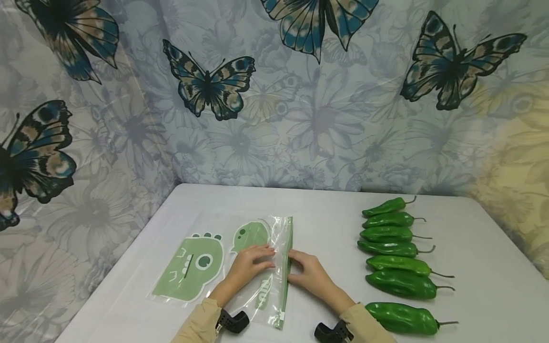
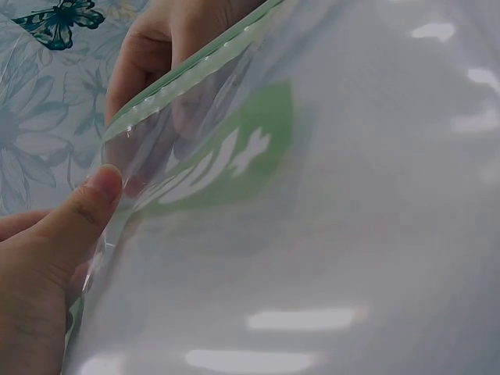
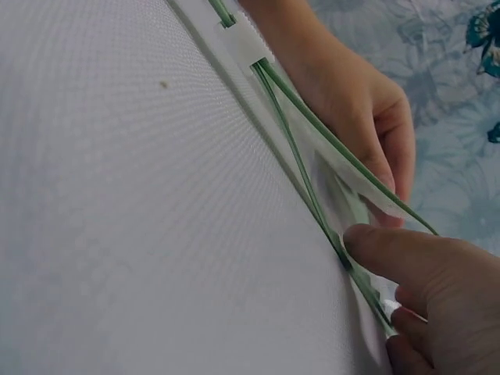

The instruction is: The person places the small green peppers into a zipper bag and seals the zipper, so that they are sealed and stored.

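Two hands (image 1: pixel 246 270) (image 1: pixel 315 276), fingers clamped on a clear bag (image 1: pixel 253 233); white table (image 1: pixel 323 219) below, butterfly-print walls (image 1: pixel 321 124) behind.

I am holding a clear plastic zip bag (image 1: pixel 279 233) on the tabletop (image 1: pixel 326 214), its mouth running far to near along its right side. The green zip strips (image 3: pixel 355 158) are standing apart beyond a white slider (image 3: pixel 244 41) near the near end. Green prints (image 1: pixel 253 233) are decorating it, one bearing white marks.
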`<control>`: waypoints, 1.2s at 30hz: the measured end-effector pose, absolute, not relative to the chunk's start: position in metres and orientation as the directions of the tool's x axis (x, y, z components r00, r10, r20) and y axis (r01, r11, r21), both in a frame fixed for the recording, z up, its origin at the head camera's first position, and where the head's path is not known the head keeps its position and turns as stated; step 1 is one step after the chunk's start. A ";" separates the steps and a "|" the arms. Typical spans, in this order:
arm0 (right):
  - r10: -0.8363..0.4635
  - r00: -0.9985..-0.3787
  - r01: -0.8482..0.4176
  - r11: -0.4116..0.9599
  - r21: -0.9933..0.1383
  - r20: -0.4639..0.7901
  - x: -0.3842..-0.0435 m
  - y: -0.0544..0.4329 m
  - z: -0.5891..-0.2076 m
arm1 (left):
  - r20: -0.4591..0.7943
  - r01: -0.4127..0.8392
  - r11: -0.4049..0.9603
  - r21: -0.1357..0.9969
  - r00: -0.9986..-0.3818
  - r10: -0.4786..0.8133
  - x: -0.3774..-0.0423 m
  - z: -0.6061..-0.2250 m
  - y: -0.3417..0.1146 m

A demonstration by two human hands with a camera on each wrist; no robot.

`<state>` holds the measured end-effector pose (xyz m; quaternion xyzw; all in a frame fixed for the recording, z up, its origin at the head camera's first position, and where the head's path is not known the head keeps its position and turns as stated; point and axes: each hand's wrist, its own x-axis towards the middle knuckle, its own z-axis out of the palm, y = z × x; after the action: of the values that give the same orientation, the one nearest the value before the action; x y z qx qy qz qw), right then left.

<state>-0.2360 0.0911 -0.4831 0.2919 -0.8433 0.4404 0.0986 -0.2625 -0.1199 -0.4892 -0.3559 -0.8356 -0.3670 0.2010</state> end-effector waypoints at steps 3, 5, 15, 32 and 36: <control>-0.409 -0.810 -0.579 0.437 -0.688 0.421 -0.237 0.090 -0.484 | 0.594 0.742 0.476 0.472 -0.667 0.450 -0.263 -0.489 -0.121; -0.405 -0.813 -0.574 0.439 -0.692 0.418 -0.237 0.089 -0.484 | 0.586 0.740 0.473 0.479 -0.670 0.455 -0.262 -0.489 -0.121; -0.403 -0.808 -0.585 0.460 -0.667 0.431 -0.240 0.090 -0.481 | 0.453 0.732 0.499 0.464 -0.680 0.576 -0.260 -0.481 -0.121; -0.488 -0.792 -0.587 0.445 -0.677 0.366 -0.228 0.081 -0.486 | 0.412 0.755 0.576 0.313 -0.655 0.634 -0.254 -0.485 -0.127; -0.498 -0.779 -0.609 0.459 -0.647 0.381 -0.232 0.087 -0.485 | 0.404 0.763 0.551 0.337 -0.646 0.647 -0.257 -0.485 -0.119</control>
<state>-0.2324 0.0866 -0.4849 0.3250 -0.8513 0.4062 0.0686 -0.2571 -0.1190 -0.4852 -0.4040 -0.8729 -0.2472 0.1173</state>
